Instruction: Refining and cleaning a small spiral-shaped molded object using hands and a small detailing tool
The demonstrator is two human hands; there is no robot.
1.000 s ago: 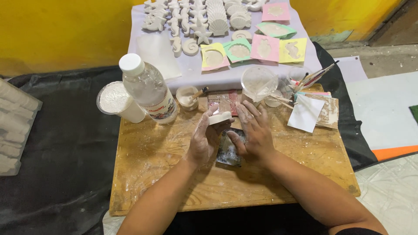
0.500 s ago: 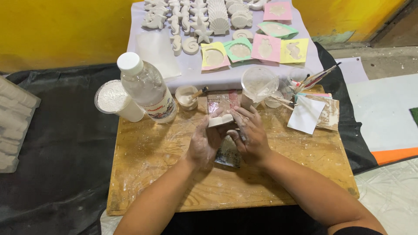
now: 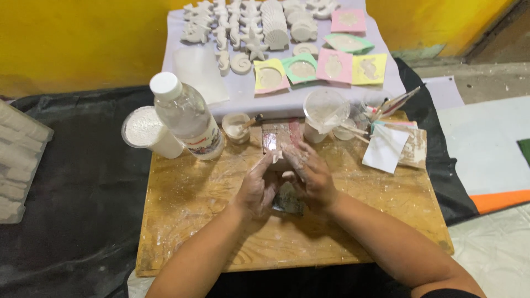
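yellow wall (image 3: 72,44) | black floor cloth (image 3: 72,209) | wooden board (image 3: 187,221)

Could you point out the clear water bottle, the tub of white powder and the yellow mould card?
water bottle (image 3: 187,118), head view, on its clear body.
tub of white powder (image 3: 142,126), head view, on the powder's surface.
yellow mould card (image 3: 369,69), head view, on its middle.

Place: a small craft workshop
Signs at twelve o'clock: white plaster casts (image 3: 251,25), coloured moulds (image 3: 320,69)
Centre: plaster-smeared wooden board (image 3: 187,221)

Single head-worn view; looks steeply down, close over the wooden board (image 3: 199,221).
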